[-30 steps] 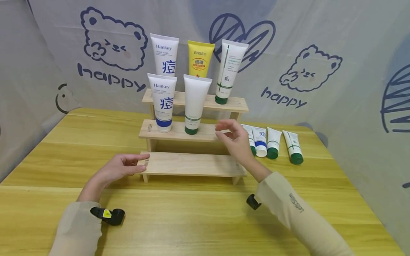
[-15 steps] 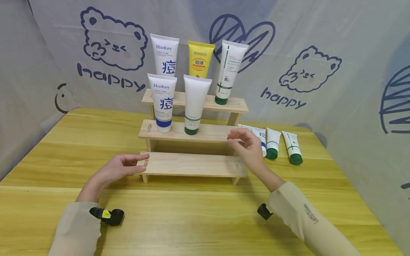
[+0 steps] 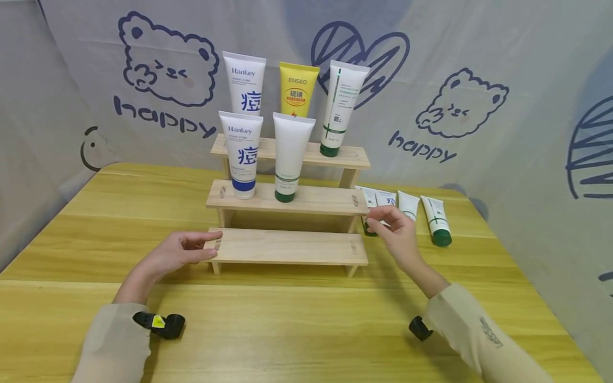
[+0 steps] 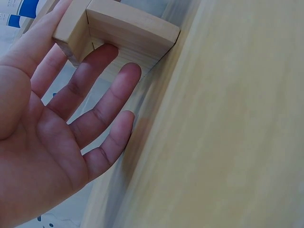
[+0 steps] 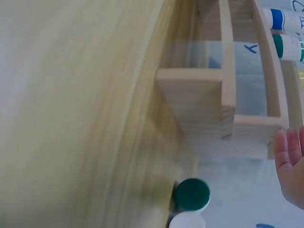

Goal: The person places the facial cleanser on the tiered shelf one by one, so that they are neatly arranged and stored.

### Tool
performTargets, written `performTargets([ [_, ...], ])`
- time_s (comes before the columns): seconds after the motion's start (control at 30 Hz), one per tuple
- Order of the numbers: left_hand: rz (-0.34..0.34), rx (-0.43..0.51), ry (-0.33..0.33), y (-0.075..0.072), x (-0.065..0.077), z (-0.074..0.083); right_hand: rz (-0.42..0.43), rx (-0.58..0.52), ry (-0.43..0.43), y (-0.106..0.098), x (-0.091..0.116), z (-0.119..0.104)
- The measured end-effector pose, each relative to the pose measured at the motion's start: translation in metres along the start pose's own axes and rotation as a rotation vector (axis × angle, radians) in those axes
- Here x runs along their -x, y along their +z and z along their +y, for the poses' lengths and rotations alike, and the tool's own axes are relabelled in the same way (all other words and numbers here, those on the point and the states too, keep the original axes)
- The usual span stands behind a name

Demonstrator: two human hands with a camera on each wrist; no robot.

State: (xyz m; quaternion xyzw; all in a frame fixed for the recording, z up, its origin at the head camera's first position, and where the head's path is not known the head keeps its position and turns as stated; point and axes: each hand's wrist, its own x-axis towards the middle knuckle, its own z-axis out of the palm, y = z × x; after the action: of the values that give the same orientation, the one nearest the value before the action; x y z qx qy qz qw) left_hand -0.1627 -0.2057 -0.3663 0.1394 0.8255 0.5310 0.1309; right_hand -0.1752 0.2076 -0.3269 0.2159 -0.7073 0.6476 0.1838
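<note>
A three-step wooden display stand [image 3: 287, 246] stands on the table. My left hand [image 3: 174, 254] pinches the left end of its lowest step; in the left wrist view the other fingers hang loosely beside the board. My right hand [image 3: 396, 234] holds nothing, its fingers loosely bent by the right end of the middle step; whether they touch the wood I cannot tell. On the middle step stand a white tube with a blue band [image 3: 241, 154] and a white tube with a green cap [image 3: 292, 154]. The top step bears a Hankey tube [image 3: 244, 80], a yellow tube [image 3: 298, 88] and a white-green tube [image 3: 342, 106].
Several tubes lie on the table right of the stand; a green-capped tube [image 3: 437, 221] is the outermost, and my right hand partly covers others, such as a white tube [image 3: 408, 202]. A patterned cloth [image 3: 287, 32] hangs behind the table [image 3: 268, 330].
My right hand has moved right and down, from in front of the middle step to just past its right end. The left hand and the standing tubes stay in place.
</note>
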Motion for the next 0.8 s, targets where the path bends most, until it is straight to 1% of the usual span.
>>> performTargets([
  [0.1, 0.000, 0.000, -0.001, 0.000, 0.000, 0.000, 0.004, 0.008, 0.012, -0.008, 0.003, 0.004],
  [0.23, 0.000, -0.003, -0.001, 0.000, 0.000, -0.001, 0.022, 0.024, 0.061, -0.018, 0.007, 0.009],
  [0.37, 0.001, -0.007, 0.001, 0.000, 0.000, -0.002, 0.042, 0.041, 0.111, -0.030, 0.006, 0.018],
  [0.4, 0.001, -0.011, 0.002, 0.000, 0.000, -0.002, 0.036, 0.020, 0.102, -0.035, 0.005, 0.025],
  [0.5, 0.000, -0.018, 0.001, 0.000, 0.001, -0.002, 0.041, 0.036, 0.112, -0.051, 0.003, 0.043],
  [0.53, 0.001, -0.021, 0.001, 0.000, 0.001, -0.001, 0.034, 0.014, 0.108, -0.060, 0.002, 0.056],
  [0.57, 0.001, -0.021, -0.001, 0.000, 0.001, -0.001, 0.032, 0.021, 0.104, -0.068, 0.002, 0.068],
  [0.6, 0.002, -0.020, -0.003, 0.000, 0.001, -0.001, 0.030, 0.041, 0.105, -0.077, 0.001, 0.080],
  [0.63, 0.002, -0.019, -0.004, 0.000, 0.002, -0.001, 0.046, 0.086, 0.121, -0.083, 0.000, 0.088],
  [0.73, 0.002, -0.020, -0.003, 0.000, 0.001, -0.001, 0.088, 0.152, 0.136, -0.103, -0.002, 0.117],
  [0.77, 0.001, -0.021, -0.001, 0.000, 0.001, -0.001, 0.116, 0.191, 0.149, -0.106, -0.003, 0.119],
  [0.8, 0.000, -0.022, 0.001, 0.000, 0.000, -0.001, 0.138, 0.202, 0.160, -0.110, -0.004, 0.123],
])
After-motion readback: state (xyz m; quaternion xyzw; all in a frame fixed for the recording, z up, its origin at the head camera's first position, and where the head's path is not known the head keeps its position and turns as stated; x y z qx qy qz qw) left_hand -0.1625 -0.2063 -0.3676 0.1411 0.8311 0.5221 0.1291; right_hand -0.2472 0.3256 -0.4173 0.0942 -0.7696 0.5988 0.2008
